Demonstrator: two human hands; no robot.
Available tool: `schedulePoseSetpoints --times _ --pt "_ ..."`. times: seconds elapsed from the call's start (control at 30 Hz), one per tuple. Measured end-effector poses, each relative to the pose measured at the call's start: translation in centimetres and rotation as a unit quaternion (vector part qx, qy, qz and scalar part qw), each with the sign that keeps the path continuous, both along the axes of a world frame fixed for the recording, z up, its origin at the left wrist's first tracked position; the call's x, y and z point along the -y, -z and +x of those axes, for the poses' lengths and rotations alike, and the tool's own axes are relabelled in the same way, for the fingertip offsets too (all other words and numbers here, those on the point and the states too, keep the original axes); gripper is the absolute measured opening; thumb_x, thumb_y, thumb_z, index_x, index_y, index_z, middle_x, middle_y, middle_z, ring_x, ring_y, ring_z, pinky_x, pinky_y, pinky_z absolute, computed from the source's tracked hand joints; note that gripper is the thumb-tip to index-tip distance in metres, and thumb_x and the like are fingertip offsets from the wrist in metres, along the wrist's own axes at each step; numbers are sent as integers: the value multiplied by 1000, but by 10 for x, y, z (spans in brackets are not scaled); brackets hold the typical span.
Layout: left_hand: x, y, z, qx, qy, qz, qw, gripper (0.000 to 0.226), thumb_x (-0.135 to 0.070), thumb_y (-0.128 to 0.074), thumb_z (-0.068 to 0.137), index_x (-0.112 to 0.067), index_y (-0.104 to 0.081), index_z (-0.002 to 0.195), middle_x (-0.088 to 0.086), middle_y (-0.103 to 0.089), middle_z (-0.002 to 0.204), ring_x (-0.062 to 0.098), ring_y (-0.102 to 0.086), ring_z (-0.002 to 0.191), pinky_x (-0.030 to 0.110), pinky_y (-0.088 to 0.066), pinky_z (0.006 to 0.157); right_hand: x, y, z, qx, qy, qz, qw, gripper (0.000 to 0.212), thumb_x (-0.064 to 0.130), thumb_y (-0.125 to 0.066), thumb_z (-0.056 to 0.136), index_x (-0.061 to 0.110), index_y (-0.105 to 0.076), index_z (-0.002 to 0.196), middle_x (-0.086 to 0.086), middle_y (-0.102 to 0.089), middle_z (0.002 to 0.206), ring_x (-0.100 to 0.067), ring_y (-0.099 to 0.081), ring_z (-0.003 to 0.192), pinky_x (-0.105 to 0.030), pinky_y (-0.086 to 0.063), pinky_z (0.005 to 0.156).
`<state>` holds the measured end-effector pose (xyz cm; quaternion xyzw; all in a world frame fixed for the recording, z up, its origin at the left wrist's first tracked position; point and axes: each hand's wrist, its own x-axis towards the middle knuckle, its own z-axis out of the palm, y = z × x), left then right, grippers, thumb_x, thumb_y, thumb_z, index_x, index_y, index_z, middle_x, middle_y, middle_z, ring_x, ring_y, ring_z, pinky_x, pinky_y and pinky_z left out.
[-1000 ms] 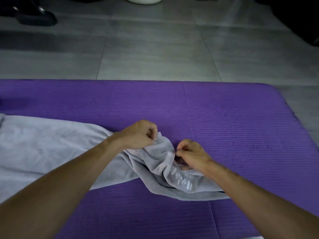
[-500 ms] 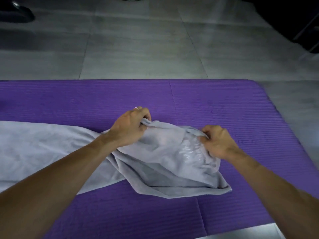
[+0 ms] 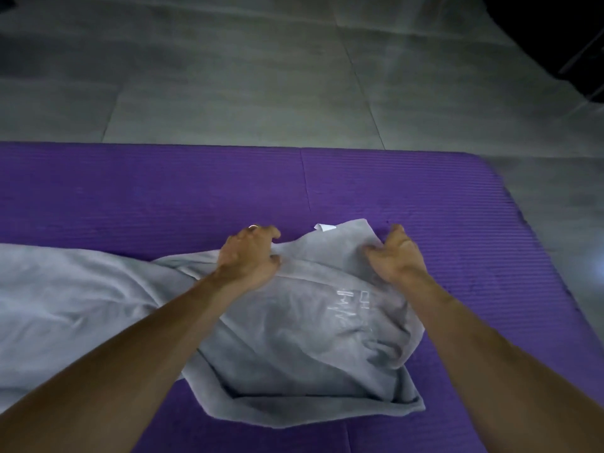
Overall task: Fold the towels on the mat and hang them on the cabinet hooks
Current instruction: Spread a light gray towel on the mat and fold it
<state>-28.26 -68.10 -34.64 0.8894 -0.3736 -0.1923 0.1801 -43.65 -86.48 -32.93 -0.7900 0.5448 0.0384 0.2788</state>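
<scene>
Purple mat point(image 3: 327, 188) runs under me, its far edge at twelve o'clock meeting grey floor tiles point(image 3: 261, 93), its corner rounding at two. Bare mat lies open beyond my knuckles. Grey towel point(image 3: 294, 338) sprawls from nine o'clock to centre. My left hand point(image 3: 250, 256) and right hand point(image 3: 397, 256) each pinch its far edge, beside a white tag point(image 3: 324, 227).

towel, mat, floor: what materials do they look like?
Grey towel: soft matte cloth, likely microfibre or terry; it drapes and creases. Purple mat: probably foam, matte, with fine ribs and a panel seam. Floor: large grey tiles with grout lines, dull finish, probably ceramic or stone.
</scene>
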Motion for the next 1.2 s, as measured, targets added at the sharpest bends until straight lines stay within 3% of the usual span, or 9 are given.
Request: schedulePoseSetpoints --times 0.1,0.27,0.43,0.6,0.77,0.87,1.0,1.1,1.2 --pt "11 3 3 -20 7 -68 997 41 -14 -61 85 -24 -55 124 2 -60 120 25 -58 110 37 -46 92 12 3 7 10 -17 -18 1000 7 21 -60 83 16 -62 87 -7 -64 85 -33 -62 96 -31 -45 72" --pt "59 -7 26 -17 13 -132 991 35 -7 -59 82 -22 -57 114 4 -62 105 30 -61 102 41 -48 88 57 -26 -3 91 59 -35 994 21 28 -64 89 11 -62 78 1 -53 62 -17 -53 59 -22 -37 46" --pt "135 -33 35 -7 36 -171 985 33 -6 -56 81 -21 -60 110 7 -65 104 30 -59 101 40 -49 85 110 -62 -1 83 72 -126 986 21 26 -60 91 8 -67 99 -11 -65 90 -27 -59 85 -25 -39 67" --pt "140 -33 1 39 88 -111 989 50 -15 -56 88 -17 -46 137 10 -52 130 31 -47 121 45 -41 101 106 -51 -32 60 51 -17 997 70 50 -62 88 16 -39 145 -6 -57 135 -26 -48 129 -36 -41 106" --pt "59 -14 -51 4 245 -86 966 39 -28 -48 84 -22 -58 121 -1 -55 123 21 -50 118 39 -39 102 26 -6 -109 37 0 -5 999 36 45 -65 79 21 -64 106 -2 -63 106 -25 -62 102 -40 -50 89" --pt "8 -7 -78 -15 285 -64 956 48 -53 -41 80 -26 -60 115 -10 -57 113 11 -51 109 29 -40 96 -15 8 -142 72 13 2 997 36 42 -70 76 21 -64 104 -1 -63 100 -18 -63 88 -35 -52 79" --pt "-45 -1 -114 23 371 -21 928 65 -74 -49 71 -29 -58 116 -13 -53 111 6 -46 105 27 -39 90 -43 -2 -157 154 113 169 967 21 31 -79 78 18 -66 88 6 -69 74 -8 -66 69 -17 -46 52" --pt "-58 5 -126 101 380 -43 918 40 -51 -55 76 -25 -63 105 -8 -58 102 14 -54 96 31 -46 78 -53 -16 -150 143 74 189 969 20 24 -80 77 15 -63 72 9 -64 63 -2 -60 56 -16 -44 49" --pt "-53 0 -129 111 337 -72 932 24 -20 -50 77 -19 -64 96 -3 -64 88 20 -60 82 32 -51 66 -53 -28 -137 218 137 192 947 18 18 -74 78 5 -66 86 -10 -72 85 -21 -68 78 -35 -56 68"
